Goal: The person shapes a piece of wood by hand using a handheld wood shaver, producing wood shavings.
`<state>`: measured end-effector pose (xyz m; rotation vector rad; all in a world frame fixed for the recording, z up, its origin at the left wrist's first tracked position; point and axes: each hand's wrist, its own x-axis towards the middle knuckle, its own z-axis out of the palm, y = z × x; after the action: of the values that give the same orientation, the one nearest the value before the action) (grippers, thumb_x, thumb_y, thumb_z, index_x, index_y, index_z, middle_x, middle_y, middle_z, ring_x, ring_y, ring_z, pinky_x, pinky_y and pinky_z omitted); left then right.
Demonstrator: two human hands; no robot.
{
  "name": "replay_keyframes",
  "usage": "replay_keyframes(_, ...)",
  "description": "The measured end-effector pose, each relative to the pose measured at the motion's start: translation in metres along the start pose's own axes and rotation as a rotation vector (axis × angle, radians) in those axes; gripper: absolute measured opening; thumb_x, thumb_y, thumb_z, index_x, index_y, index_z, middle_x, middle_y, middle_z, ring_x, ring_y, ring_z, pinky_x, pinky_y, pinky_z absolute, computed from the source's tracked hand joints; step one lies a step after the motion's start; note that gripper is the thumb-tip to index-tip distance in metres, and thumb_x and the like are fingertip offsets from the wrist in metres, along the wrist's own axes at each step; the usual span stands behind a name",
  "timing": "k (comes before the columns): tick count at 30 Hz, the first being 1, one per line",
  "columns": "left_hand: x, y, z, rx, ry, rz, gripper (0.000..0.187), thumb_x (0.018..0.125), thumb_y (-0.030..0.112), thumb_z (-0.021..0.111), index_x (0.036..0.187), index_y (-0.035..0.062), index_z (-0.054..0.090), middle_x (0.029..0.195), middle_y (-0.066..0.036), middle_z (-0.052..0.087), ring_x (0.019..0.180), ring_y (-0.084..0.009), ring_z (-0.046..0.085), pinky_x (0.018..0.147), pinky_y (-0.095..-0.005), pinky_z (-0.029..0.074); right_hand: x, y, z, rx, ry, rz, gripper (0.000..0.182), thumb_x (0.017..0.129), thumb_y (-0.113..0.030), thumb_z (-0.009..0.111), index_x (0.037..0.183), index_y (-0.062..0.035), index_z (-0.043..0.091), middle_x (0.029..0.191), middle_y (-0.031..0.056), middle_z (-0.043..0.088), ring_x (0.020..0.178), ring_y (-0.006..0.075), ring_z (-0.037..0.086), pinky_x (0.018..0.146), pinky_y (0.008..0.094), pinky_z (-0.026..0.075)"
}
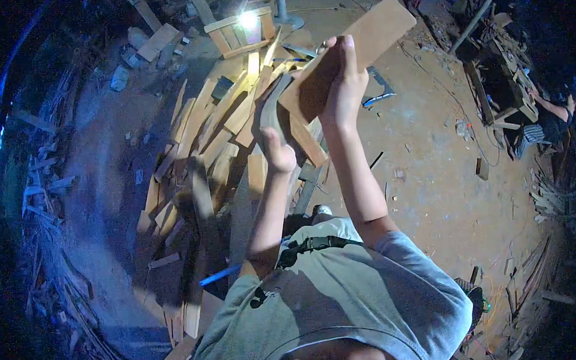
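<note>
Brown wooden block (387,28) in the right hand (345,92), raised at upper centre beside a heap of offcuts (223,118).

Right hand grasps the block by its lower left part, fingertips along its edge, perhaps to leave the upper right end free; the left hand (281,155), lower and further left, stands thumb up beside a grey curved board (271,112), its fingers hidden, so I cannot tell whether it grips; a lit lamp (248,19) glares at a slatted wooden frame (232,41) in the upper left of centre, probably set there to light the work; offcuts lie at many angles on the floor (432,198), seemingly kept within reach; a dark mark (263,298) on the grey shirt (352,294) is too small to read; no other lettering is legible.
</note>
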<state>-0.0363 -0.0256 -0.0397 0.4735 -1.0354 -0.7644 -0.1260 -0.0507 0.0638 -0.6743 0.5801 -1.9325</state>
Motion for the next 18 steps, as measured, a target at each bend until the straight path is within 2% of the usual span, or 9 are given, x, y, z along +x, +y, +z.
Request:
replay_keyframes(3, 0.015, 0.012, 0.009, 0.095, -0.116, 0.077, 0.063, 0.086, 0.044, 0.032, 0.124, -0.0067, 0.030, 0.130, -0.015, 0.031, 0.122, -0.0281, 0.027, 0.101, -0.0392, 0.018, -0.005, 0.005, 0.006, -0.068, -0.028, 0.003, 0.026, 0.084, -0.028, 0.050, 0.091, -0.0036, 0.048, 0.079, 0.0055, 0.052, 0.061, 0.0135, 0.053, 0.051, 0.0294, 0.050)
replay_keyframes(6, 0.012, 0.009, 0.005, -0.551, 0.568, -0.446, 0.066, 0.085, 0.048, 0.032, 0.124, -0.0049, 0.030, 0.130, -0.015, 0.032, 0.121, -0.0283, 0.028, 0.101, -0.0403, 0.020, 0.005, 0.007, -0.001, -0.017, 0.013, 0.019, 0.024, 0.084, -0.027, 0.050, 0.087, -0.0028, 0.051, 0.076, 0.0049, 0.053, 0.064, 0.0144, 0.054, 0.052, 0.0284, 0.049)
replay_keyframes(9, 0.010, 0.014, 0.005, -0.689, 0.606, -0.393, 0.067, 0.085, 0.048, 0.033, 0.124, -0.0053, 0.030, 0.130, -0.014, 0.032, 0.121, -0.0284, 0.028, 0.101, -0.0408, 0.019, 0.006, 0.004, 0.003, 0.056, -0.002, 0.000, 0.023, 0.084, -0.026, 0.050, 0.086, -0.0032, 0.052, 0.075, 0.0041, 0.054, 0.066, 0.0144, 0.054, 0.056, 0.0274, 0.048)
replay_keyframes(10, 0.011, 0.020, 0.007, -0.690, 0.607, -0.387, 0.067, 0.085, 0.048, 0.033, 0.124, -0.0053, 0.030, 0.130, -0.014, 0.032, 0.121, -0.0284, 0.028, 0.101, -0.0408, 0.019, 0.004, 0.005, 0.005, 0.062, 0.016, -0.028, 0.022, 0.084, -0.026, 0.051, 0.087, -0.0040, 0.053, 0.077, 0.0034, 0.055, 0.070, 0.0131, 0.054, 0.064, 0.0252, 0.045)
replay_keyframes(13, 0.010, 0.044, 0.015, -0.032, -0.138, 0.053, 0.071, 0.082, 0.052, 0.039, 0.127, -0.0018, 0.027, 0.130, -0.014, 0.031, 0.121, -0.0272, 0.029, 0.100, -0.0401, 0.021, 0.000, 0.008, 0.001, 0.201, -0.002, 0.032, 0.022, 0.084, -0.026, 0.052, 0.088, -0.0050, 0.053, 0.080, 0.0026, 0.056, 0.074, 0.0118, 0.053, 0.070, 0.0232, 0.041)
replay_keyframes(14, 0.003, 0.029, -0.002, -0.265, 0.098, 0.015, 0.076, 0.079, 0.055, 0.041, 0.128, -0.0004, 0.024, 0.130, -0.014, 0.030, 0.121, -0.0269, 0.029, 0.100, -0.0397, 0.021, -0.003, 0.006, 0.000, 0.192, 0.004, 0.062, 0.022, 0.084, -0.026, 0.052, 0.088, -0.0049, 0.053, 0.080, 0.0021, 0.056, 0.076, 0.0114, 0.053, 0.071, 0.0231, 0.040)
replay_keyframes(15, -0.008, 0.015, -0.014, -0.260, 0.103, 0.013, 0.076, 0.079, 0.055, 0.041, 0.128, -0.0004, 0.024, 0.130, -0.014, 0.030, 0.121, -0.0269, 0.029, 0.100, -0.0397, 0.021, -0.006, 0.004, 0.001, 0.191, 0.005, 0.069, 0.022, 0.084, -0.026, 0.052, 0.088, -0.0049, 0.053, 0.080, 0.0021, 0.056, 0.076, 0.0114, 0.053, 0.071, 0.0231, 0.040)
replay_keyframes(17, -0.004, 0.035, -0.004, -0.227, 0.084, 0.026, 0.079, 0.077, 0.057, 0.041, 0.127, -0.0016, 0.024, 0.129, -0.015, 0.031, 0.120, -0.0278, 0.030, 0.099, -0.0399, 0.021, -0.010, 0.002, 0.004, 0.219, 0.022, 0.058, 0.023, 0.083, -0.027, 0.052, 0.088, -0.0050, 0.053, 0.080, 0.0019, 0.056, 0.076, 0.0115, 0.053, 0.071, 0.0233, 0.041)
replay_keyframes(18, 0.002, 0.048, 0.006, -0.099, -0.016, 0.076, 0.080, 0.078, 0.059, 0.038, 0.126, -0.0028, 0.024, 0.129, -0.016, 0.031, 0.119, -0.0287, 0.031, 0.099, -0.0403, 0.021, -0.010, 0.005, 0.003, 0.250, 0.029, 0.058, 0.023, 0.083, -0.029, 0.052, 0.088, -0.0057, 0.054, 0.079, 0.0018, 0.055, 0.075, 0.0116, 0.053, 0.070, 0.0233, 0.041)
